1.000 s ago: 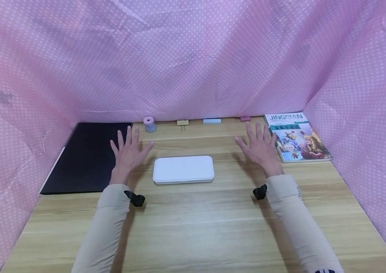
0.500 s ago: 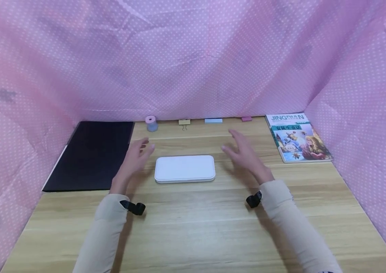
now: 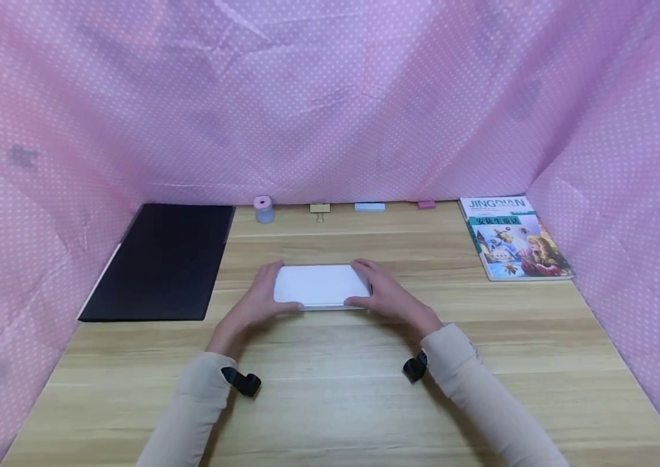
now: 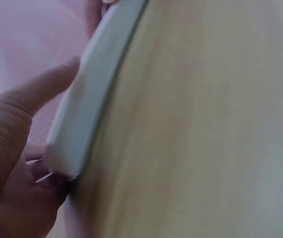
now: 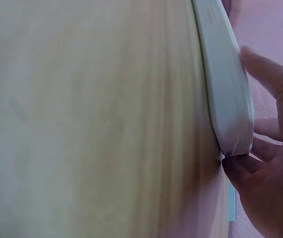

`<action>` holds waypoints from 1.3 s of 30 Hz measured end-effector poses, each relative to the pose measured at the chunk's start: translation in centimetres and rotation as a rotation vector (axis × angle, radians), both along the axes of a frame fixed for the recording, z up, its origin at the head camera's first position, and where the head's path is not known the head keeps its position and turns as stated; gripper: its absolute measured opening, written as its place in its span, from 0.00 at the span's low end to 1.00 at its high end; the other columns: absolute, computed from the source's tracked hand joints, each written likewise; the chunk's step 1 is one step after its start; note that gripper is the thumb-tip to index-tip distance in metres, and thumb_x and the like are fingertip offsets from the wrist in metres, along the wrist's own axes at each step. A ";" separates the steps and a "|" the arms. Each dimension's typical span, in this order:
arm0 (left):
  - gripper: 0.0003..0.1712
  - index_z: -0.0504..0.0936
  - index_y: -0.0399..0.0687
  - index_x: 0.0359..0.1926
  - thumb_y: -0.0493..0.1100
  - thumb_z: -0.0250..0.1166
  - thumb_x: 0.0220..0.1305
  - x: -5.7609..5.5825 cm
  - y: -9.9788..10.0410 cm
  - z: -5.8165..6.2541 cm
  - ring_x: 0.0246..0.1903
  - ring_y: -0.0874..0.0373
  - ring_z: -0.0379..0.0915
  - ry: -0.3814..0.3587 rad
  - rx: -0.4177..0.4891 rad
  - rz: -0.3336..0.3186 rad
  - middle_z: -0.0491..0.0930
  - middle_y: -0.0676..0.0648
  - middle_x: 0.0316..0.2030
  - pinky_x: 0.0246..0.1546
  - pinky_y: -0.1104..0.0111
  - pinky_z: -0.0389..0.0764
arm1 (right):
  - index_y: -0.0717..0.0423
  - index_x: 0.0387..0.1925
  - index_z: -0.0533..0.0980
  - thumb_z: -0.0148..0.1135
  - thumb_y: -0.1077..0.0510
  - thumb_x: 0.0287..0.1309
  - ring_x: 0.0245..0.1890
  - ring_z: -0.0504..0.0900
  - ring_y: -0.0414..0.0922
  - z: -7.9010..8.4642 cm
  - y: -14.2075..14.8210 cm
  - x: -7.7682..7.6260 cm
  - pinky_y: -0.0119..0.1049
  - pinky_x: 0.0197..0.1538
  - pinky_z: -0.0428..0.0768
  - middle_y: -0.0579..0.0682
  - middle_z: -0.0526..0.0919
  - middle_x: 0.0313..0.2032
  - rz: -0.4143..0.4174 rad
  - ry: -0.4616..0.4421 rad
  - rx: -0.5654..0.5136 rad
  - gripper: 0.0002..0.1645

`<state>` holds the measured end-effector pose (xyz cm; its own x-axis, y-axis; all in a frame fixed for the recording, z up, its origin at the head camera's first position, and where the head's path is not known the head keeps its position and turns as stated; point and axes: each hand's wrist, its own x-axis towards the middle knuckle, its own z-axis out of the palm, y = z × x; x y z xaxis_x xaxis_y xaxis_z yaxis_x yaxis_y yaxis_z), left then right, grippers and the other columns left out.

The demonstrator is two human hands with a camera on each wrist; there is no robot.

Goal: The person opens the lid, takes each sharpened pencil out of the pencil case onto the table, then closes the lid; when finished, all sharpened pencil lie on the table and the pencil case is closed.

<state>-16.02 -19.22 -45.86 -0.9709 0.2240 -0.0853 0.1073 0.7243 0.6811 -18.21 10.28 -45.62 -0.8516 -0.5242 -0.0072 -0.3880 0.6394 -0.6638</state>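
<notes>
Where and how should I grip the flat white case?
Probably best to hold the white case by its short ends, one hand from each side, as the left hand and right hand do: it is long, low and lies crosswise, leaving both ends within reach.

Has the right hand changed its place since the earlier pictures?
Yes. Judged against the book, the right hand has moved left, away from it, and now grips the white box's right end.

Long, pale beige sleeves [image 3: 487,402], lightly creased, end in broad cuffs [image 3: 449,353] behind the left hand [image 3: 259,301] and right hand [image 3: 388,297]. Each cuff bears a small, rounded black camera [image 3: 252,385] on a black strap [image 3: 232,375].
</notes>
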 end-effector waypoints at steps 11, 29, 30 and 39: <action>0.66 0.49 0.50 0.70 0.65 0.75 0.33 0.4 0.5 -1.4 0.59 0.49 0.55 0.068 -0.024 0.032 0.51 0.43 0.64 0.60 0.53 0.60 | 0.53 0.71 0.49 0.70 0.40 0.42 0.68 0.50 0.51 -0.1 -0.2 0.6 0.48 0.65 0.55 0.53 0.44 0.70 0.009 -0.016 0.014 0.60; 0.63 0.53 0.50 0.69 0.69 0.71 0.35 0.4 0.5 -2.6 0.59 0.52 0.56 0.221 -0.073 0.057 0.56 0.46 0.63 0.58 0.54 0.63 | 0.53 0.70 0.52 0.68 0.39 0.45 0.64 0.59 0.50 -0.5 0.0 0.8 0.47 0.63 0.60 0.50 0.53 0.67 0.003 0.043 -0.016 0.56; 0.63 0.53 0.50 0.69 0.69 0.71 0.35 0.4 0.5 -2.6 0.60 0.52 0.56 0.225 -0.078 0.059 0.56 0.46 0.63 0.58 0.54 0.63 | 0.53 0.70 0.52 0.68 0.39 0.45 0.64 0.59 0.50 -0.5 0.0 0.8 0.47 0.63 0.60 0.50 0.53 0.67 0.007 0.046 -0.017 0.56; 0.64 0.52 0.47 0.69 0.69 0.70 0.35 0.7 0.6 -2.6 0.60 0.51 0.56 0.236 -0.086 0.068 0.57 0.45 0.62 0.59 0.55 0.62 | 0.52 0.69 0.54 0.68 0.38 0.44 0.63 0.59 0.46 -0.3 0.1 0.9 0.46 0.63 0.61 0.47 0.55 0.67 0.018 0.061 -0.005 0.55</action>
